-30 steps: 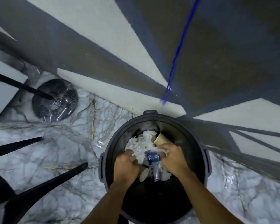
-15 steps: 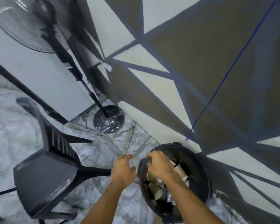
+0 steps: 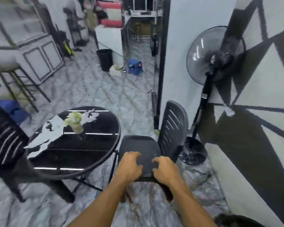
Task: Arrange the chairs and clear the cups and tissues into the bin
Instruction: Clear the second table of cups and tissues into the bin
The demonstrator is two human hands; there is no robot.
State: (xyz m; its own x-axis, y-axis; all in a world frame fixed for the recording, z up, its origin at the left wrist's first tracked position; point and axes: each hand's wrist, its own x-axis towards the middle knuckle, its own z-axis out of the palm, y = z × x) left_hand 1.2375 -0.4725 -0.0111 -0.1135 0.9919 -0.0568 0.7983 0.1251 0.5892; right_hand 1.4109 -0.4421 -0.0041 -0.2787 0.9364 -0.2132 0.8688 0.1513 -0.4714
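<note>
A black plastic chair (image 3: 171, 125) stands right in front of me, its slatted back turned away, between the round table and the wall. My left hand (image 3: 129, 167) and my right hand (image 3: 165, 169) both lie on the front edge of its seat, fingers curled over it. The black bin (image 3: 236, 221) shows only as a rim at the bottom right corner, behind my right arm. A second black chair (image 3: 5, 145) stands at the left of the table.
The round black glass table (image 3: 92, 154) holds a vase of pale flowers (image 3: 75, 122) and white patches. A standing fan (image 3: 215, 54) is by the painted wall at right. Farther off are another black bin (image 3: 104, 59), a blue stool (image 3: 135, 66) and a bar stool (image 3: 15, 76).
My hands have left the bin and its cups and tissues. My view has swung up and left to the chair, and both hands now sit on its seat edge.
</note>
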